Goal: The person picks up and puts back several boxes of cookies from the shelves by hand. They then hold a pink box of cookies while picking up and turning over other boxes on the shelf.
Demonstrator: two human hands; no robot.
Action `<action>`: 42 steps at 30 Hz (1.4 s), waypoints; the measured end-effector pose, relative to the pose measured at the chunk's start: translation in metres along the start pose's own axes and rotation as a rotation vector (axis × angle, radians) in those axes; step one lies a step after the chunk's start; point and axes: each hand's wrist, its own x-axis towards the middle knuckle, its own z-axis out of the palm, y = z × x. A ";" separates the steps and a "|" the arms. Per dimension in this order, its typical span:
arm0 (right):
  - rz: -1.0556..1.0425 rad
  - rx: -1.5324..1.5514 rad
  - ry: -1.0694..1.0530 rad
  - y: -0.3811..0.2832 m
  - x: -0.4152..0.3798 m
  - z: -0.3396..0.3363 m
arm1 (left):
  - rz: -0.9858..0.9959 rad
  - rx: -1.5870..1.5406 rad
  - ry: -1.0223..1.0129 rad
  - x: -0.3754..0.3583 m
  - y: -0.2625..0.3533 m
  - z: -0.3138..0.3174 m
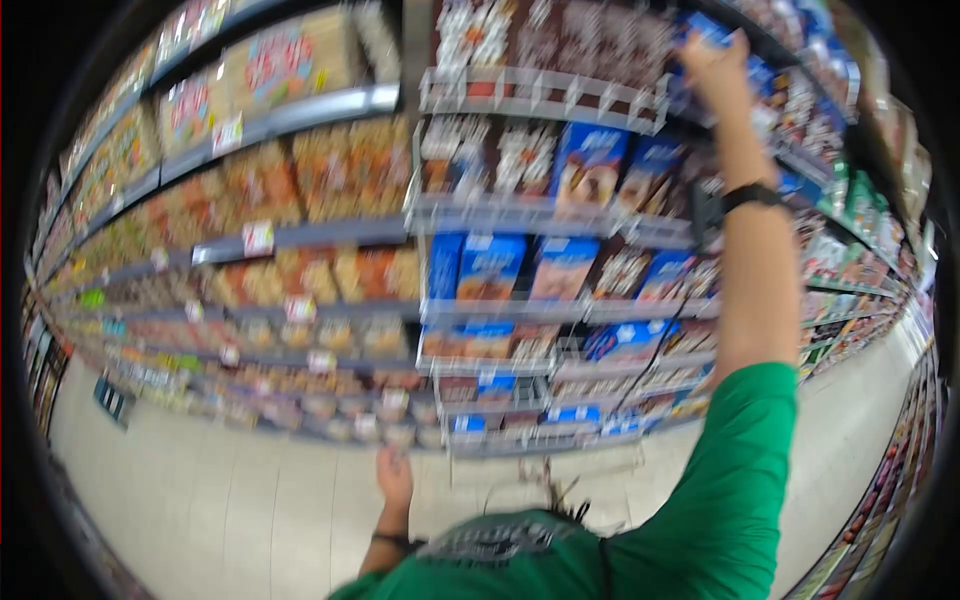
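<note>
My right hand [715, 68] is raised to an upper shelf at the top right, its fingers at a blue package [708, 28]. Blur hides how firmly the fingers hold it. A black band circles that wrist. Low in the view, my left hand [395, 476] hangs over the floor, away from the shelves, its fingers too blurred to read. Blue boxes [590, 165] and brown packages stand on the wire-fronted shelves below my right hand.
Shelves of orange and tan bags [350, 170] with price tags run to the left. More stocked shelves [850, 210] curve away on the right. Pale tiled floor [250, 490] lies below. A dark cable hangs before the middle shelves.
</note>
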 end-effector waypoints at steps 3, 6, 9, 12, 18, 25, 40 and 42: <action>-0.091 0.182 0.012 -0.001 0.003 -0.007 | -0.049 -0.114 -0.125 -0.004 0.019 0.014; -0.202 0.383 0.158 -0.011 0.015 -0.038 | -0.094 -0.136 -0.409 0.005 0.068 0.023; -0.349 0.659 0.330 -0.003 0.017 -0.066 | -0.116 -0.165 -0.600 0.016 0.102 0.033; -0.584 0.744 0.100 -0.023 -0.081 -0.162 | -0.089 -0.240 -0.634 0.021 0.118 0.049; 0.090 0.709 -0.108 0.060 -0.344 -0.217 | -0.004 -0.303 -0.763 0.031 0.165 0.074; 0.782 0.628 -0.716 0.065 -0.583 -0.202 | 0.023 -0.313 -0.939 0.016 0.194 0.103; 0.306 0.560 -0.830 0.097 -0.599 -0.163 | 0.355 0.035 -0.862 0.036 0.192 0.162; 0.290 0.508 -0.913 0.106 -0.598 -0.156 | 0.318 -0.013 -0.851 0.038 0.180 0.171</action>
